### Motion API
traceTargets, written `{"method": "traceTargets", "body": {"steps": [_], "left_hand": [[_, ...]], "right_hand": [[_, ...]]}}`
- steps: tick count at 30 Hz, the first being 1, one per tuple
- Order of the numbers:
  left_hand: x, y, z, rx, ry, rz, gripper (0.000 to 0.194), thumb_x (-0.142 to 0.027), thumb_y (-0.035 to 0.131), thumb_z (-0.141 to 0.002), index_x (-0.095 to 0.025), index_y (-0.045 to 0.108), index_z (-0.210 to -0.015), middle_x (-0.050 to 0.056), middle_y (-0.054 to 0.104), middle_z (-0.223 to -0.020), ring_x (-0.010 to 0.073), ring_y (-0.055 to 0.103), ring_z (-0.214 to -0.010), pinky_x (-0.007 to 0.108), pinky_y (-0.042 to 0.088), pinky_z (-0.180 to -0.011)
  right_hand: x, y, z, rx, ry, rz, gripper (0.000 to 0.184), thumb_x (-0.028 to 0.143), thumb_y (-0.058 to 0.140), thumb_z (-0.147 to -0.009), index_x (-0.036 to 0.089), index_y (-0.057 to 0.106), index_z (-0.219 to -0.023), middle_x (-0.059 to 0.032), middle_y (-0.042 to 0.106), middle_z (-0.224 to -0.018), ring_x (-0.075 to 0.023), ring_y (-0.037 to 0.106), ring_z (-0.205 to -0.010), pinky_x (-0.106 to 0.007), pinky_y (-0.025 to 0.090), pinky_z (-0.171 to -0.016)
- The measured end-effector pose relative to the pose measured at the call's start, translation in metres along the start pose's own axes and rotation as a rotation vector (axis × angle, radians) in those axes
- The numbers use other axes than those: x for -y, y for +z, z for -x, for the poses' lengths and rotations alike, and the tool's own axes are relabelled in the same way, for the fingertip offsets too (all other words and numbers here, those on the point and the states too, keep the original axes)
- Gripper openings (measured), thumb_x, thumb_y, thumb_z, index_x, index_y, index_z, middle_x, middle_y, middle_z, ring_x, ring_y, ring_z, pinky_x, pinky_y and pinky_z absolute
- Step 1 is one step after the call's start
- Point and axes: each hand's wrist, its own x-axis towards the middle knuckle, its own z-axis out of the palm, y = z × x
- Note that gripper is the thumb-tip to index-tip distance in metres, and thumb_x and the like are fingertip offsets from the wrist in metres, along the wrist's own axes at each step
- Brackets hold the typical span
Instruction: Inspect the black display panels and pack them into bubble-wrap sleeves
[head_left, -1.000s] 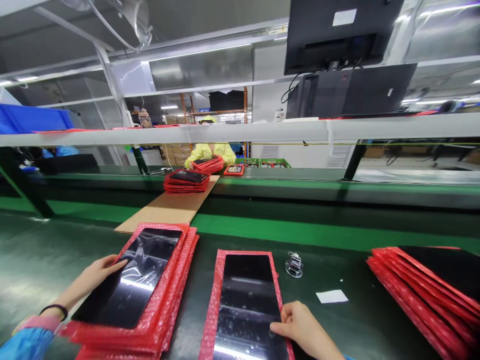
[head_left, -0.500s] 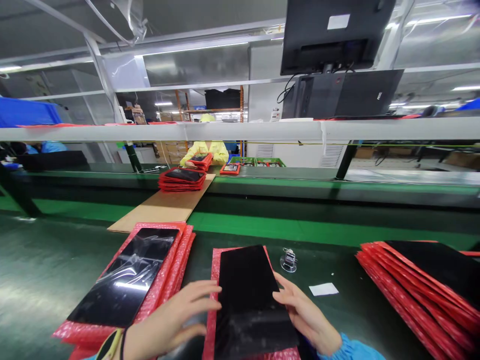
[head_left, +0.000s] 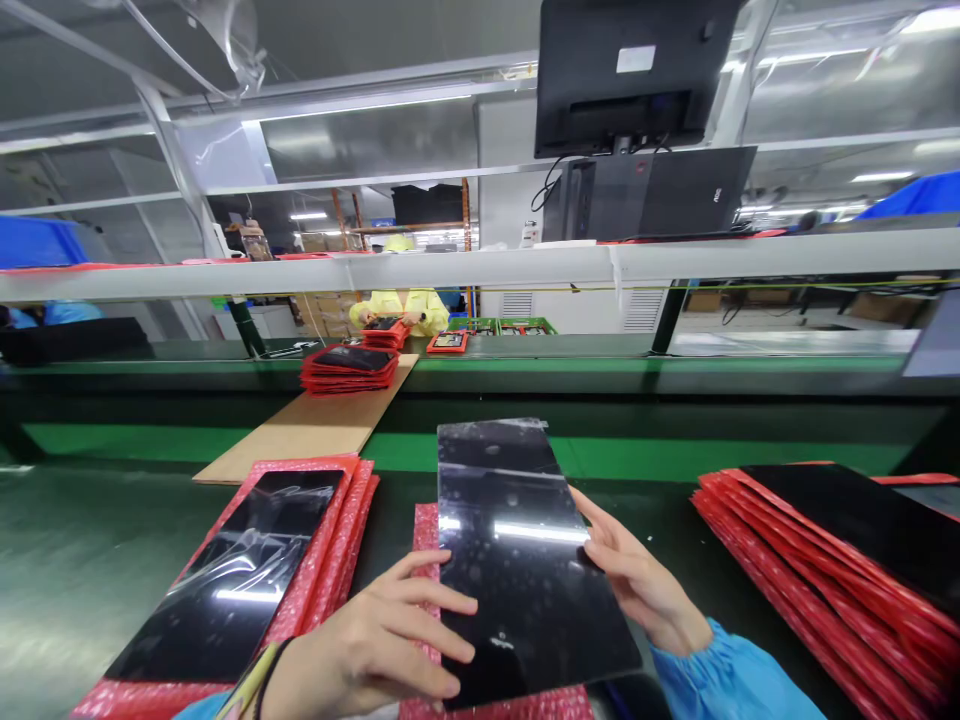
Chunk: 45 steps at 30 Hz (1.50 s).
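Observation:
A glossy black glass panel [head_left: 517, 560] is lifted off a red bubble-wrap sheet [head_left: 424, 535] on the dark green bench, its far end tilted up. My left hand [head_left: 375, 645] grips its left edge, fingers laid over the glass. My right hand [head_left: 637, 585] holds the right edge from underneath, in a blue sleeve. To the left lies a stack of red bubble-wrap sheets [head_left: 330, 570] with another black panel [head_left: 240, 575] on top.
A second stack of red-wrapped panels [head_left: 832, 560] sits at the right. A cardboard sheet [head_left: 315, 425] bridges the green conveyor, carrying a red stack [head_left: 349, 368]. A person in yellow [head_left: 401, 305] works across the line. A monitor [head_left: 630, 75] hangs overhead.
My left hand left the left stack and came to the middle panel. Both hands raised that panel off its red sheet and tipped its far end up.

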Motion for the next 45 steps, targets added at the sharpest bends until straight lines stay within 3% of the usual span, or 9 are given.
{"method": "traceTargets", "body": {"steps": [3,7,12,17,23,31,37,41,45], "left_hand": [[0.008,0.005,-0.001,-0.266,-0.195,0.105,0.042,-0.026,0.066,-0.077,-0.042,0.060,-0.116,-0.002,0.055,-0.134,0.0258,0.039,-0.131,0.048,0.023,-0.111],[0.024,0.013,-0.012,-0.748,-0.628,0.643,0.053,-0.033,0.058,-0.083,-0.041,0.041,-0.133,0.002,0.037,-0.148,0.0233,0.038,-0.132,0.042,0.033,-0.106],[0.046,0.001,-0.028,-0.628,-0.736,1.006,0.042,-0.031,0.063,-0.079,-0.024,0.058,-0.120,0.008,0.068,-0.113,0.0215,0.063,-0.104,0.035,0.045,-0.093],[0.068,-0.020,-0.032,-0.355,-0.700,1.002,0.038,-0.028,0.069,-0.069,-0.018,0.068,-0.106,0.010,0.073,-0.095,0.0215,0.068,-0.085,0.032,0.049,-0.080],[0.082,-0.042,-0.053,-0.119,-0.695,0.770,0.033,-0.031,0.069,-0.068,-0.014,0.071,-0.096,0.013,0.073,-0.085,0.0263,0.069,-0.072,0.039,0.052,-0.069],[0.049,-0.051,-0.066,-0.639,-0.464,0.076,0.026,-0.027,0.057,-0.083,-0.026,0.065,-0.107,0.006,0.068,-0.113,0.0222,0.052,-0.119,0.046,0.023,-0.110],[-0.010,0.003,-0.076,-0.172,0.183,-0.428,0.029,-0.029,0.068,-0.076,-0.024,0.067,-0.104,0.007,0.071,-0.107,0.0279,0.057,-0.114,0.048,0.036,-0.104],[-0.014,0.015,-0.082,-0.266,0.175,-0.309,0.024,-0.014,0.062,-0.079,-0.028,0.069,-0.097,0.002,0.074,-0.093,0.0264,0.063,-0.104,0.049,0.041,-0.100],[-0.005,0.017,-0.084,-0.743,-0.126,-0.038,0.015,-0.016,0.058,-0.081,-0.028,0.066,-0.084,0.000,0.072,-0.080,0.0196,0.068,-0.083,0.033,0.053,-0.079]], "right_hand": [[0.007,0.004,-0.001,0.012,-0.016,-0.039,0.069,0.024,0.076,-0.071,0.027,0.045,-0.133,-0.0008,0.073,-0.080,-0.0130,0.068,-0.065,-0.022,0.052,-0.062],[0.001,0.026,0.001,-0.013,-0.122,-0.002,0.079,0.024,0.077,-0.072,0.028,0.032,-0.136,0.0031,0.070,-0.071,-0.0097,0.064,-0.056,-0.018,0.047,-0.053],[-0.005,0.046,0.001,0.106,-0.139,-0.151,0.067,0.037,0.080,-0.067,0.031,0.046,-0.124,-0.0037,0.069,-0.107,-0.0182,0.067,-0.086,-0.033,0.051,-0.078],[0.009,0.024,-0.011,0.167,0.104,-0.407,0.073,0.079,0.039,-0.074,0.018,0.065,-0.104,-0.0113,0.072,-0.100,-0.0260,0.069,-0.088,-0.040,0.054,-0.072],[0.001,0.018,-0.011,0.045,0.110,-0.351,0.034,0.040,0.082,-0.060,0.019,0.071,-0.085,-0.0011,0.075,-0.075,-0.0149,0.070,-0.065,-0.022,0.053,-0.063],[0.005,0.037,-0.015,-0.086,-0.117,-0.352,0.040,0.041,0.082,-0.060,0.024,0.066,-0.092,0.0003,0.075,-0.088,-0.0178,0.069,-0.079,-0.029,0.051,-0.077],[0.005,0.046,-0.020,-0.139,-0.245,-0.296,0.043,0.054,0.076,-0.062,0.026,0.063,-0.093,-0.0016,0.074,-0.088,-0.0243,0.068,-0.084,-0.040,0.050,-0.080],[0.003,0.044,-0.014,-0.152,-0.266,-0.214,0.048,0.053,0.074,-0.065,0.028,0.062,-0.104,-0.0058,0.071,-0.103,-0.0293,0.062,-0.105,-0.046,0.044,-0.094],[0.009,0.043,-0.007,-0.183,-0.337,-0.233,0.058,0.055,0.078,-0.058,0.030,0.063,-0.108,-0.0069,0.069,-0.111,-0.0329,0.058,-0.112,-0.048,0.042,-0.098]]}}
